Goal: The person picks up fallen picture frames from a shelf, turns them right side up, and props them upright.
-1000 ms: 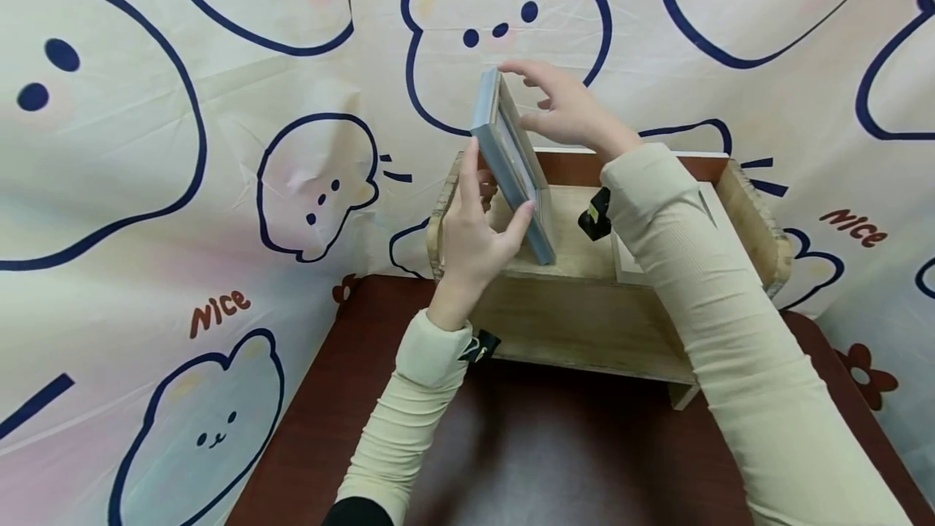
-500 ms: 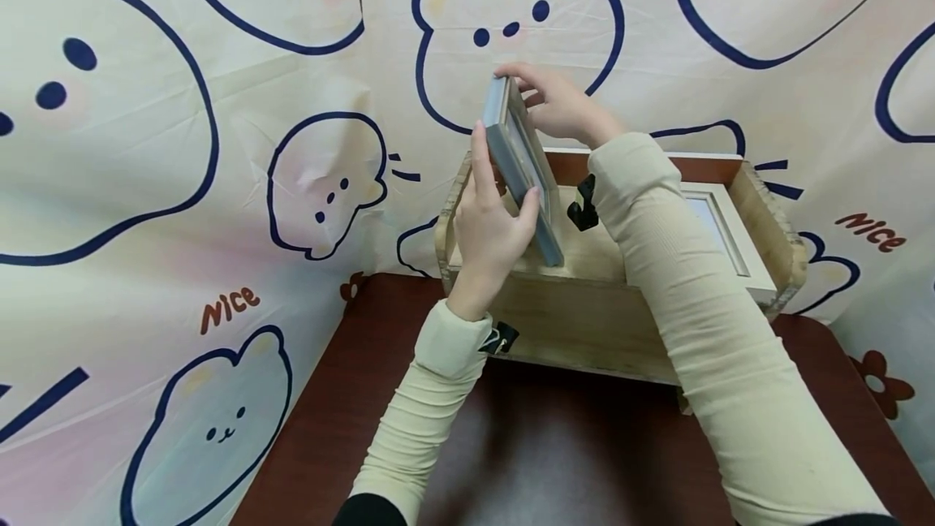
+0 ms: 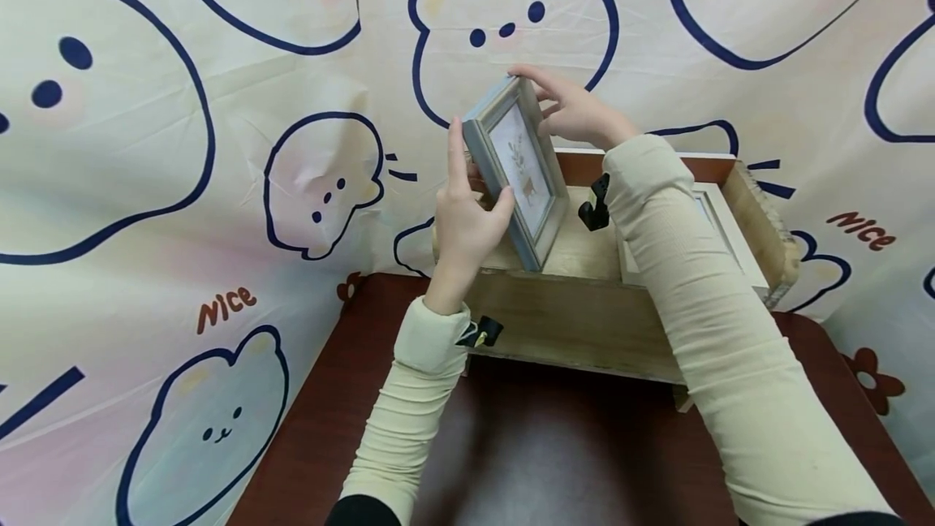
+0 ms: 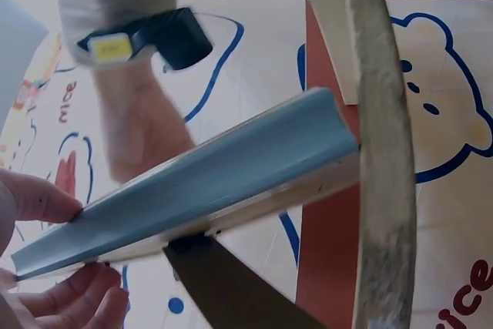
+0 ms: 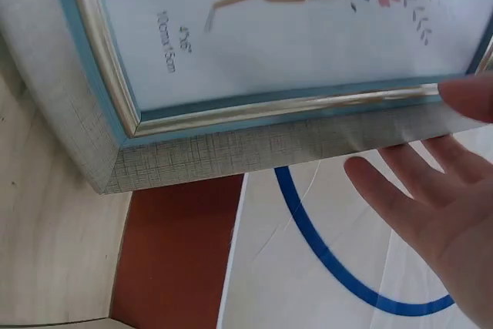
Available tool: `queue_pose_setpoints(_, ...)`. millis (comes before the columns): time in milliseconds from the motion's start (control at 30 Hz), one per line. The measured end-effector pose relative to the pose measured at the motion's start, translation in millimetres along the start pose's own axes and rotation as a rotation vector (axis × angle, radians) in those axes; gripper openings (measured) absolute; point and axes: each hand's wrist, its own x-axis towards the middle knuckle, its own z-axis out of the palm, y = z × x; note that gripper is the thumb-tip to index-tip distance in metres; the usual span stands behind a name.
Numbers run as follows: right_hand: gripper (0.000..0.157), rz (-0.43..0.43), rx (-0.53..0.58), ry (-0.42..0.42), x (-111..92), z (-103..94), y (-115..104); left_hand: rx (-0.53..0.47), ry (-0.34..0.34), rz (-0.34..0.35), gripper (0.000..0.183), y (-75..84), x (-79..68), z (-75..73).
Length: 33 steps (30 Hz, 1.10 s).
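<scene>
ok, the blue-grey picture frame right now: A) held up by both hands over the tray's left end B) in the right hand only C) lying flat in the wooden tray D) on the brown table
A: the left hand grips the blue-grey picture frame at its left edge and the right hand touches its top corner, above the left end of the wooden tray.

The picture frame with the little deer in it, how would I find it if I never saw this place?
Look at the wooden shelf on the dark red table, in front of the bear curtain. Two hands hold a frame upright at its left end: the blue-grey frame. The other frame there, the white frame, lies flat at the right end, and nobody holds it.
</scene>
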Motion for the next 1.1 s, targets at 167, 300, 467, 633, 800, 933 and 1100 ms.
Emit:
queue_pose_setpoints(167, 0.086, 0.024, 0.057, -0.035, -3.0, -3.7, 4.6, -0.040, -0.043, -0.010, 0.083, -4.4, 3.9, -7.7)
queue_pose_setpoints(300, 0.086, 0.041, 0.073, -0.041, -6.1, -5.6, 5.3, -0.015, -0.061, -0.007, 0.084, -6.2, 7.3, -11.9)
queue_pose_setpoints(467, 0.087, 0.050, 0.090, -0.038, -10.9, -7.7, 7.4, -0.007, -0.105, -0.030, 0.085, -7.6, 11.0, -16.8)
queue_pose_setpoints(633, 0.085, 0.041, 0.057, -0.027, -16.5, -10.9, 11.0, -0.023, -0.155, -0.054, 0.086, -11.2, 17.0, -22.8)
queue_pose_setpoints(800, 0.085, 0.042, 0.041, -0.021, -22.9, -14.4, 13.3, -0.035, -0.207, -0.083, 0.085, -14.3, 23.3, -30.0)
queue_pose_setpoints(933, 0.086, 0.041, 0.028, -0.019, -26.7, -17.1, 13.6, -0.036, -0.259, -0.115, 0.084, -16.7, 28.5, -34.8)
queue_pose_setpoints(1100, 0.089, 0.046, 0.005, -0.017, -31.1, -19.8, 13.5, -0.035, -0.337, -0.194, 0.083, -20.2, 36.2, -39.2)
